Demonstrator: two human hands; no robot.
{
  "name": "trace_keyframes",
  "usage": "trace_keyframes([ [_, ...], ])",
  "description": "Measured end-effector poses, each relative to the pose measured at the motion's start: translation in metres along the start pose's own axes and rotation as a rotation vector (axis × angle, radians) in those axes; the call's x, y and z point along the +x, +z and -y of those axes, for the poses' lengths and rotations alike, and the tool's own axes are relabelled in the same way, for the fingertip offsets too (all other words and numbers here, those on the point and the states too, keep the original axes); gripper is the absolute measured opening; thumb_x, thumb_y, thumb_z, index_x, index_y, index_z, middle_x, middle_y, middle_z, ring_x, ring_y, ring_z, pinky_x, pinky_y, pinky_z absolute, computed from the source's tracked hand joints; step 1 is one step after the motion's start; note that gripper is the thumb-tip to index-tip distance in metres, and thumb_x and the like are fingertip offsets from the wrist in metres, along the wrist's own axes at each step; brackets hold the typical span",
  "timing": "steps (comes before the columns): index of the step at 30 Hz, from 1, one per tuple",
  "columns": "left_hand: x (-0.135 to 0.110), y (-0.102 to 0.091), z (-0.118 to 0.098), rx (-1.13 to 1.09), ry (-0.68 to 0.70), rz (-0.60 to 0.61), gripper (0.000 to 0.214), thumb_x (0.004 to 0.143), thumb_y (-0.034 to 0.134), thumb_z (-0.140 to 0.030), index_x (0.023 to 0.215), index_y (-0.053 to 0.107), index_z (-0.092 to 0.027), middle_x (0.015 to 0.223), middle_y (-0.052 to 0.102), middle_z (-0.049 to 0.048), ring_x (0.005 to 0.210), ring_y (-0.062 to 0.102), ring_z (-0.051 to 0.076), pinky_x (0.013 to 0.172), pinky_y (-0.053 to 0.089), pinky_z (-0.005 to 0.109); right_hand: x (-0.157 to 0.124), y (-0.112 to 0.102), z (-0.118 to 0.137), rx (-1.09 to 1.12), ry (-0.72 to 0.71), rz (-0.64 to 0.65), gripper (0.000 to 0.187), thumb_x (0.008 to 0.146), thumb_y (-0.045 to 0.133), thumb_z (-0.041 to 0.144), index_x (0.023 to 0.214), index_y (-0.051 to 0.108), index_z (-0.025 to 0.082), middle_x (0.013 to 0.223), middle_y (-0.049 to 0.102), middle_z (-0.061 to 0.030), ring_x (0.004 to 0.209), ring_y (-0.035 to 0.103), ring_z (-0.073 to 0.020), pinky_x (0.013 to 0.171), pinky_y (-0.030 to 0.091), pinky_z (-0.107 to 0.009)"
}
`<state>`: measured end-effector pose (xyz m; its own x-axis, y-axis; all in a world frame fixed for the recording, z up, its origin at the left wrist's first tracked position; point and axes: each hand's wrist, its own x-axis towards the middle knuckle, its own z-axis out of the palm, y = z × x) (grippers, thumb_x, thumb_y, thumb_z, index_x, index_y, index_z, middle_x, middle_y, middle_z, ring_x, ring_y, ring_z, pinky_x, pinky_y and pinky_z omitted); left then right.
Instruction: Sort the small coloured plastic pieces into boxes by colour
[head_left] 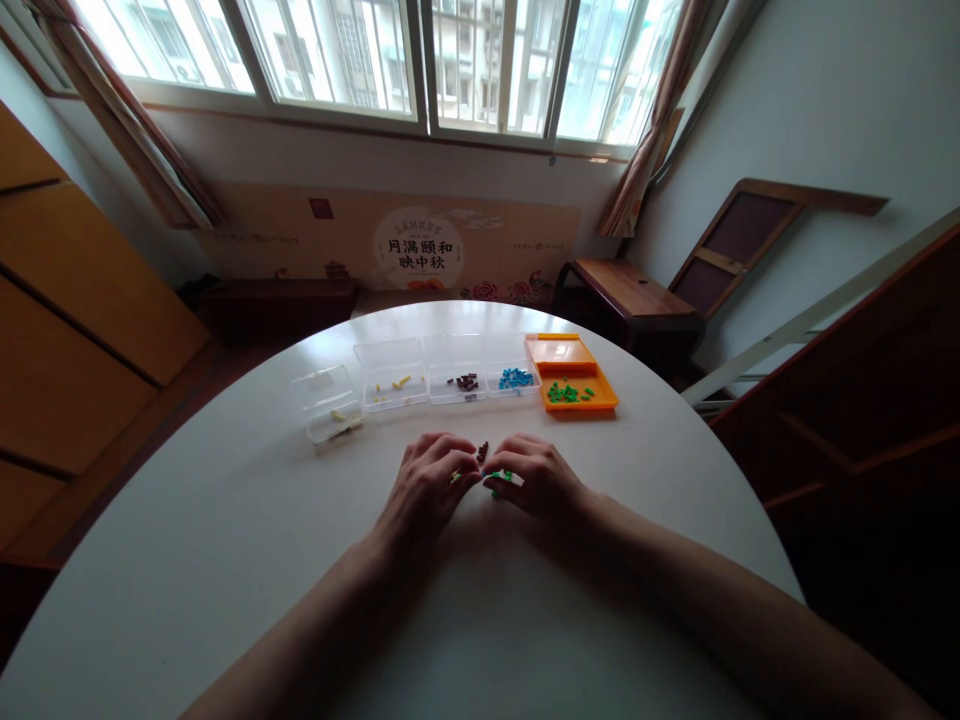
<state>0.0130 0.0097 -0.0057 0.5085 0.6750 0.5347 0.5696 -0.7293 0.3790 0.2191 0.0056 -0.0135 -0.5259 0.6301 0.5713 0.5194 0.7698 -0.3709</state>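
Note:
Over the middle of the white table, both of my hands meet with fingers bent and tips close together around small plastic building bricks. My left hand [427, 485] is pinched, with a bit of yellow brick showing under its fingers. Opposite it, my right hand [540, 478] is closed at thumb and forefinger, and green bricks [499, 488] show between them. A short row of brown bricks [483, 452] sticks up just beyond the fingertips. Whether all these bricks are joined is hidden by my fingers.
Beyond my hands stand open clear boxes: one with pale pieces [334, 430], another with yellow bricks [401, 382], then brown bricks [466, 383] and blue bricks [516, 378]. At right lies an orange box [607, 390] holding green bricks [566, 392]. The round table [262, 540] curves away; a wooden chair [637, 288] stands behind.

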Motion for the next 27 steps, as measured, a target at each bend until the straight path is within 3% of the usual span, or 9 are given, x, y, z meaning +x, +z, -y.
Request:
trace_keyframes([
  [10, 0.0, -0.002, -0.004, 0.02, -0.012, 0.03, 0.017, 0.092, 0.054, -0.033, 0.086, 0.063, -0.02, 0.1, 0.066, 0.0051, 0.1, 0.053, 0.021, 0.086, 0.04, 0.037, 0.004, -0.003, 0.004, -0.108, -0.058, -0.029, 0.014, 0.091, 0.056, 0.025, 0.081, 0.065, 0.02, 0.079, 0.068, -0.0036, 0.071, 0.058, -0.0149, 0.069, 0.043, -0.027],
  [16, -0.001, -0.004, -0.008, 0.05, -0.018, 0.071, 0.014, 0.092, 0.054, -0.032, 0.091, 0.062, -0.02, 0.101, 0.066, 0.0049, 0.099, 0.053, 0.021, 0.087, 0.039, 0.037, 0.012, -0.017, -0.017, -0.137, 0.119, -0.077, 0.011, 0.089, 0.059, 0.022, 0.083, 0.068, 0.019, 0.079, 0.065, -0.0043, 0.075, 0.058, -0.0165, 0.071, 0.044, -0.028],
  [22, -0.003, -0.004, -0.01, 0.113, 0.073, 0.112, 0.01, 0.09, 0.056, -0.025, 0.097, 0.062, -0.02, 0.106, 0.065, 0.0059, 0.109, 0.052, 0.023, 0.091, 0.038, 0.038, 0.053, -0.038, -0.062, -0.119, 0.368, -0.24, 0.01, 0.085, 0.061, 0.022, 0.086, 0.07, 0.018, 0.08, 0.065, -0.0031, 0.062, 0.054, -0.013, 0.066, 0.045, -0.028],
  [27, -0.004, -0.005, -0.01, 0.101, 0.064, 0.117, 0.019, 0.084, 0.056, -0.016, 0.102, 0.061, -0.021, 0.108, 0.065, 0.0062, 0.11, 0.052, 0.023, 0.093, 0.039, 0.04, 0.058, -0.037, -0.079, -0.092, 0.494, -0.293, 0.018, 0.082, 0.061, 0.022, 0.097, 0.07, 0.017, 0.085, 0.065, -0.004, 0.06, 0.053, -0.0125, 0.067, 0.047, -0.029],
])
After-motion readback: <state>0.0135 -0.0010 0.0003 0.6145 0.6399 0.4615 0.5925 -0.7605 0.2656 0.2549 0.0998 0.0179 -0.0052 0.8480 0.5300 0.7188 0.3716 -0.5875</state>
